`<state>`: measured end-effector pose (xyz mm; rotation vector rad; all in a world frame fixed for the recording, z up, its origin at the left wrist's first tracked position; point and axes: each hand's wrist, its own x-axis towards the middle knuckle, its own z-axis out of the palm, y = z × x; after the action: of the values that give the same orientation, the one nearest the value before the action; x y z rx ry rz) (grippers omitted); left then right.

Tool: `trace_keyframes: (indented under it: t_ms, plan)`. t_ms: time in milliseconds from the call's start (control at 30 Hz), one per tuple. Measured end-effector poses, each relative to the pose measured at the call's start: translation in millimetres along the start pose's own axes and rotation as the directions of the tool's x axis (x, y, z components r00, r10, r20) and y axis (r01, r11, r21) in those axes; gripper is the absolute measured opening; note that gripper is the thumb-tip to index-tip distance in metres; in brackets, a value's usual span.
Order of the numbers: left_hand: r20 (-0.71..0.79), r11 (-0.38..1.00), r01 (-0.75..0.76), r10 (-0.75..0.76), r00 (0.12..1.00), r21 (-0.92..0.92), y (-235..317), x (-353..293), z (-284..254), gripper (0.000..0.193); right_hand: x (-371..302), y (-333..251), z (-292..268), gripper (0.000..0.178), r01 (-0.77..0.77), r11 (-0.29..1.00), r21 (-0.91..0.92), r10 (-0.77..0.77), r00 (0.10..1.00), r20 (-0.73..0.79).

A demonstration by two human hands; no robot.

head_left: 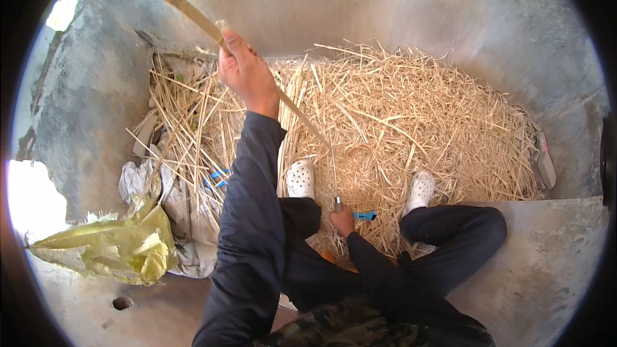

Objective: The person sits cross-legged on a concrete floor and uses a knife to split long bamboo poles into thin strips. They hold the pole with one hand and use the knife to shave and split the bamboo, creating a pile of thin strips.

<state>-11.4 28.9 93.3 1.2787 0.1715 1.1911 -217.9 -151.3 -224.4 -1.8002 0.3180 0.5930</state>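
Held the left hand [243, 71] high, fist wrapped round the long wooden strip [190, 11], thumb on top. Kept the right hand [342, 222] low between the knees, closed on the butt of a thin metal blade [334, 177] (fingers mostly hidden, so hard to tell how firm the hold was). Ran the strip slanting down from the top left to where its lower end met the blade tip, above the feet.

Judged the blade the chief hazard: pointed up and away, close to the left white clog [301, 178] and not far from the right white clog [421, 187]. Could well have slid off the strip's narrow edge and jumped toward a foot or the left forearm, given any twist in the strip. Might also have snapped the strip, bent under the raised fist, or sprung it loose toward the face.

Noted a small blue object [365, 216] just beside the right hand, easily lost in the loose straw [418, 115]. Reckoned the straw poor footing. Sat at the edge of a concrete ledge [546, 250], with a crumpled yellow-green sack [122, 247] well apart on the left.
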Motion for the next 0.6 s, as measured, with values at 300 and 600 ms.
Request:
trace_keyframes:
  t_ms: [300, 600]
  plan:
    - [0.024, 0.999, -0.007, 0.008, 1.000, -0.044, 1, -2, 17, 0.044, -3, 14, -2, 0.021, 0.309, 0.935, -0.173, -0.334, 0.931, -0.144]
    - [0.051, 0.999, -0.048, 0.047, 0.998, 0.008, -2, -7, 27, 0.042, -18, -16, 2, 0.020, 0.245, 0.966, 0.084, -0.248, 0.968, 0.025]
